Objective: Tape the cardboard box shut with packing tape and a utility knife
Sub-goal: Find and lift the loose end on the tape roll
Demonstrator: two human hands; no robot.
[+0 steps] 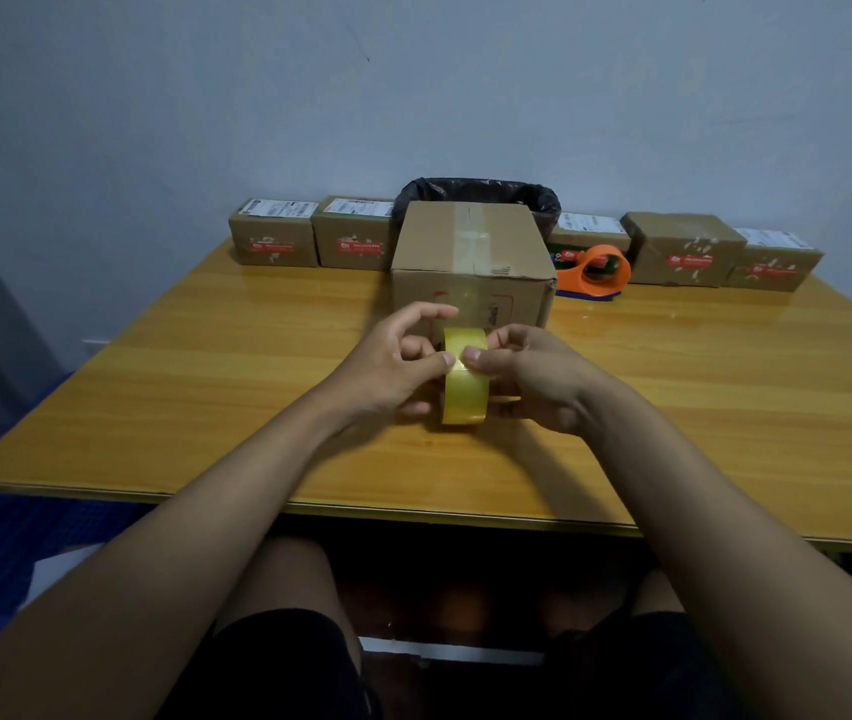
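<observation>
Yellow packing tape (465, 376), a full roll standing on its edge, sits between the two hands above the middle of the bench (153, 407), a little nearer to the front edge. The left hand (392, 366) pinches the roll from its side with thumb and fingers, and its thumb tip meets the thumb of the right hand (533, 376) on the top of the roll, where a small lifted corner of tape seems to be. I judge that the step in hand is to find and peel the free end. To do it well, one nail should lift the whole width of the end, not only one corner, so the strip does not split.

Just behind the roll stands the cardboard box (470, 262), flaps closed, with one strip of clear tape already along its top seam. To its right, nearer the back edge, lies an orange tape dispenser (598, 270). I cannot see a utility knife. A row of small parcels (356, 236) lines the back edge, and a bin with black bag (481, 192) is behind the box. Nothing blocks the way between roll and box.
</observation>
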